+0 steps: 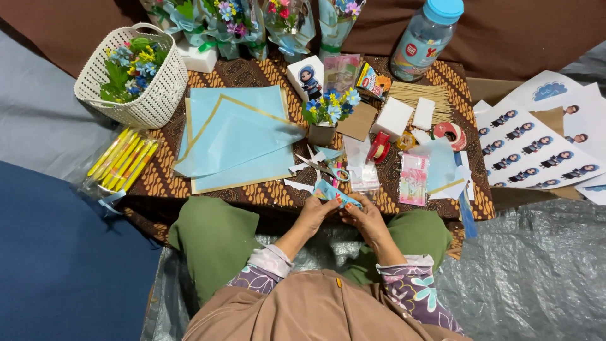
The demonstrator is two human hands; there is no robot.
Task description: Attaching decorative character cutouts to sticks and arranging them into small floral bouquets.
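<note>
Head view: at the near edge of the low batik-covered table [252, 76], both hands meet over a small light-blue paper cutout [334, 192]. The left hand [314, 211] pinches its left end with fingers narrowed; the right hand [363, 215] grips its right side, fingertips closed on it. The cutout looks thin, light and easily creased, so it is probably best held by its edges. Scissors [328, 167] lie just beyond, with light-blue wrapping sheets [237, 139] to their left and a white basket of flowers [136, 76] at the far left corner.
</note>
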